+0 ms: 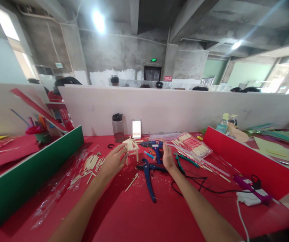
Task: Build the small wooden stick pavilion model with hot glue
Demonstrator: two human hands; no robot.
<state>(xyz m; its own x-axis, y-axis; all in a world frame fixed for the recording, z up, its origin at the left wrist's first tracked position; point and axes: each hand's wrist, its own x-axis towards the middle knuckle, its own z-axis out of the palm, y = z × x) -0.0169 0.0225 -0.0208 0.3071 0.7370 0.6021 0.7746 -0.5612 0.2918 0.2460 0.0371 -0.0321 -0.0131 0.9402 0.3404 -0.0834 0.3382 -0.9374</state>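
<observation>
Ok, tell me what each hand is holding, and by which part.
The right hand holds the blue glue gun by its handle; the left hand holds the small stick model at its left side.

1. Your left hand [114,159] is bare, with slender fingers; the nails are too small and soft in this view to make out fairly.
2. Your left forearm [83,205] is bare as well, narrow at the wrist and broadening evenly toward the elbow, its outline smooth.
3. Your right hand [168,156] is ungloved, and its wrist is bare.
4. Your right forearm [197,205] is uncovered and slim, with the same smooth taper, widest near the bottom edge of the view.
</observation>
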